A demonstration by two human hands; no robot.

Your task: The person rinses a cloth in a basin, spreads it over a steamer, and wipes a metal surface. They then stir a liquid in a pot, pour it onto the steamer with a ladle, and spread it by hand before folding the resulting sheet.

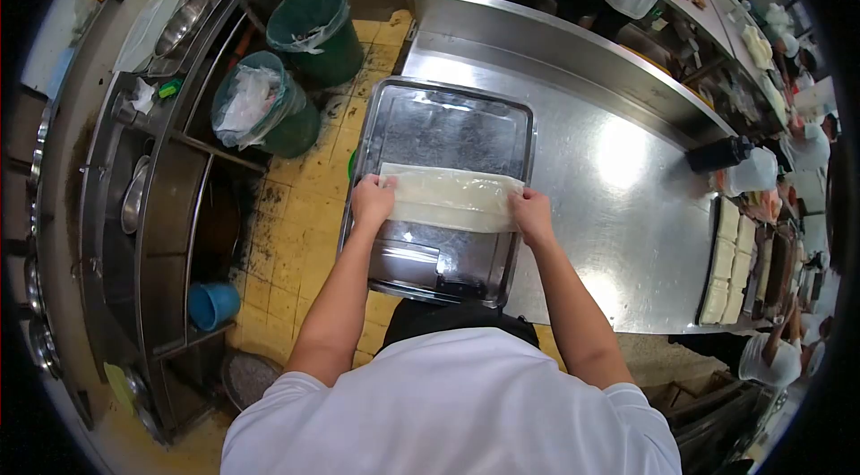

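A pale, glossy folded sheet (452,199), perhaps dough, stretches sideways between my two hands, over a large metal tray (448,136). My left hand (373,201) pinches the sheet's left end, its fingers closed. At the right end, my right hand (534,213) is closed on the sheet near the tray's right rim. The tray lies at the left end of a steel table (591,197). Whether the sheet's underside touches the tray cannot be made out.
Two green bins (315,36) stand on the yellow floor at the left, by steel shelves. A dark bottle (719,154) and a tray of pale blocks (726,265) are at the table's right. Other people work beyond the table and at far right.
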